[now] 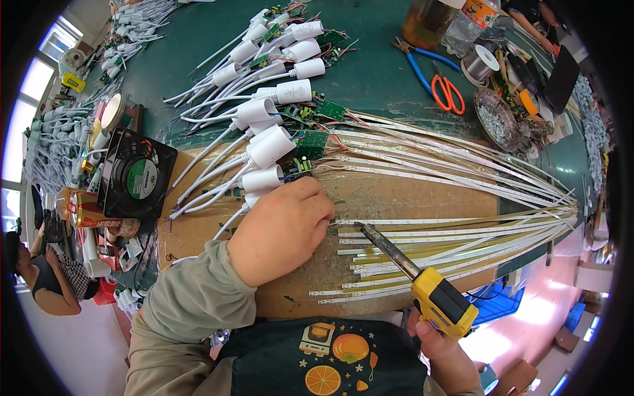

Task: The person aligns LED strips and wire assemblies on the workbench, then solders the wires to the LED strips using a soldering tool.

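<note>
My right hand (436,340) is wrapped round the yellow-and-black handle of a soldering iron (444,300). Its dark tip points left and touches or nearly touches the end of a white LED strip (409,222). Beside that end, my left hand (284,228) is closed in a pinch on a thin wire, most of it hidden by the fingers. Just above the left hand lie a white lamp holder (262,178) and a small green circuit board (297,167). More boards (310,142) above are joined by thin wires to strips fanning out to the right.
A black fan (137,173) stands at left on the brown board (422,191). Pliers (422,63), orange-handled scissors (448,94), a solder spool (480,64) and a dish of grey bits (496,120) lie at the upper right. Lamp holders (59,148) are heaped far left; a person (49,280) sits there.
</note>
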Demonstrator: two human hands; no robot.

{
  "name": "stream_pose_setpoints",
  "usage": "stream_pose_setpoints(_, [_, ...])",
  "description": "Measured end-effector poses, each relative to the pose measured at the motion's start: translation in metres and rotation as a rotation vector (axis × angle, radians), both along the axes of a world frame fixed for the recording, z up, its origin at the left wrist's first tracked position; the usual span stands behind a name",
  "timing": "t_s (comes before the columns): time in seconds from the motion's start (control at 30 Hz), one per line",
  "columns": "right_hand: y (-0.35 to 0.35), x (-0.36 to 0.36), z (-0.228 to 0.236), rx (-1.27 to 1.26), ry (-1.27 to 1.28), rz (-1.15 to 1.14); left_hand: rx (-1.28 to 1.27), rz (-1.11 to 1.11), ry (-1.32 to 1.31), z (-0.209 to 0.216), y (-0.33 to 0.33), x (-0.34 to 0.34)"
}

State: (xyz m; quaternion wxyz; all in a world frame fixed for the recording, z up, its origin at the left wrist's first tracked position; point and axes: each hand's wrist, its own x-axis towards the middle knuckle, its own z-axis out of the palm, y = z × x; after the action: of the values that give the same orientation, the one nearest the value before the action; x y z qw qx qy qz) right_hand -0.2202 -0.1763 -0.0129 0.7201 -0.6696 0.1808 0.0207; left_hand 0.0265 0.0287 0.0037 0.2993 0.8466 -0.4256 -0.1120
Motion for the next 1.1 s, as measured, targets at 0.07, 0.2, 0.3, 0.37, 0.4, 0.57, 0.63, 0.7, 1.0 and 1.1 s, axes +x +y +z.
stream_pose_setpoints(0.07, [0.001,0.002,0.003,0.042,0.030,-0.001,0.000,-0.004,-0.006,0.000,0.000,0.000])
stream_pose_setpoints(0.2, [0.002,0.001,0.001,0.022,0.019,-0.023,-0.010,-0.027,-0.015,0.001,-0.001,0.001])
stream_pose_setpoints(0.3, [0.000,-0.005,-0.005,0.000,0.022,-0.027,-0.002,-0.049,-0.027,0.000,0.000,0.001])
stream_pose_setpoints(0.37, [-0.003,-0.009,-0.011,-0.014,0.024,-0.030,0.013,-0.062,-0.035,0.000,0.000,0.001])
stream_pose_setpoints(0.4, [-0.004,-0.010,-0.013,-0.055,0.010,-0.005,0.022,-0.070,-0.042,0.000,-0.001,0.002])
stream_pose_setpoints(0.57, [-0.004,-0.013,-0.016,-0.079,0.000,0.039,0.023,-0.069,-0.050,0.000,0.000,0.001])
stream_pose_setpoints(0.63, [0.001,-0.008,-0.016,-0.139,-0.094,0.036,0.039,-0.076,-0.056,0.000,-0.001,0.001])
stream_pose_setpoints(0.7, [0.002,-0.002,-0.012,-0.121,-0.080,0.059,0.039,-0.075,-0.058,-0.001,-0.001,0.001])
stream_pose_setpoints(1.0, [0.006,0.009,-0.008,-0.141,-0.064,0.076,0.019,-0.066,-0.048,-0.002,0.000,0.001])
stream_pose_setpoints(1.1, [0.005,0.005,-0.013,-0.157,-0.068,0.078,0.012,-0.069,-0.053,-0.001,-0.001,0.001])
